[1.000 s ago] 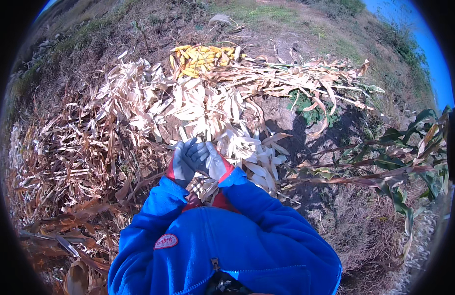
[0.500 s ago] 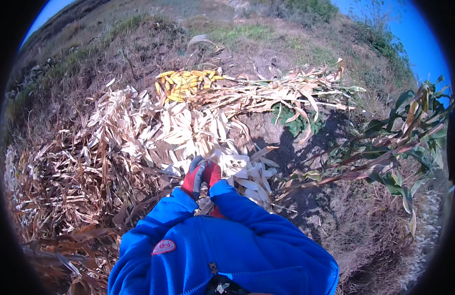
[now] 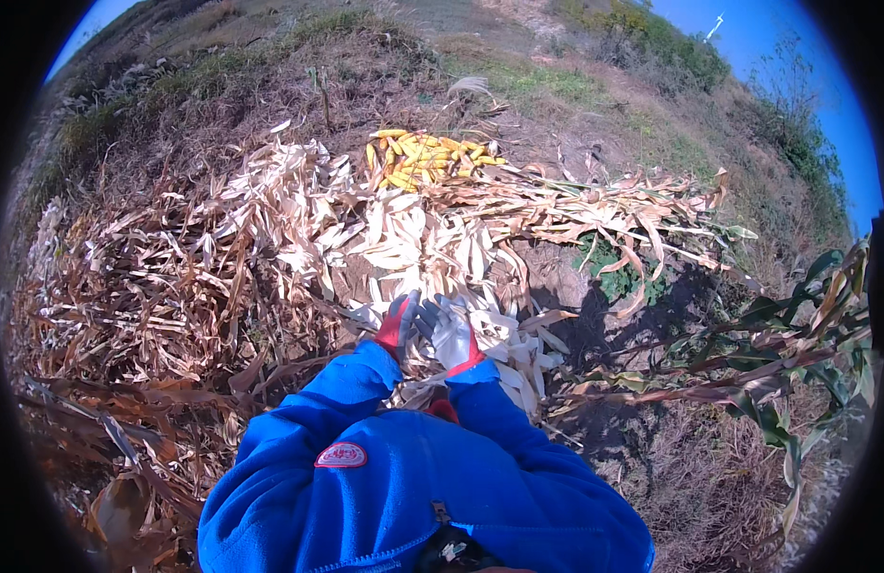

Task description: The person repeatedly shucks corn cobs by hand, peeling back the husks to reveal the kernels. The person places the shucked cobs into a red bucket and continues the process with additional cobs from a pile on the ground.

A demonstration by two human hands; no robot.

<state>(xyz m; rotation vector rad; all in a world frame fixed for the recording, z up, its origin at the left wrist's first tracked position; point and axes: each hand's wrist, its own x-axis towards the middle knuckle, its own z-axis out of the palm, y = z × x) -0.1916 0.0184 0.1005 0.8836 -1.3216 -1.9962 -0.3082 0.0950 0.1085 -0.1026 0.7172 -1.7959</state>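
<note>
Both of my hands wear red gloves with grey palms and stand close together over pale, dry corn husks (image 3: 432, 250). My left hand (image 3: 397, 323) shows its edge, with its fingers stretched away from me and no object visible in it. Beside it, my right hand (image 3: 449, 334) is turned palm up with the fingers apart and bare of any object. Loose husks lie under and around both hands. Beyond them, a pile of yellow corn cobs (image 3: 423, 160) rests on the ground.
Dry corn stalks (image 3: 585, 205) lie to the right of the cobs. Brown stalks and leaves (image 3: 146, 306) cover the ground at left. Greener corn stalks (image 3: 747, 368) reach in from the right. A low green plant (image 3: 619, 272) grows near the dry stalks.
My hands, closed together before, have come slightly apart, and the right has turned its palm up with fingers spread. The whole scene has shifted rightward in view.
</note>
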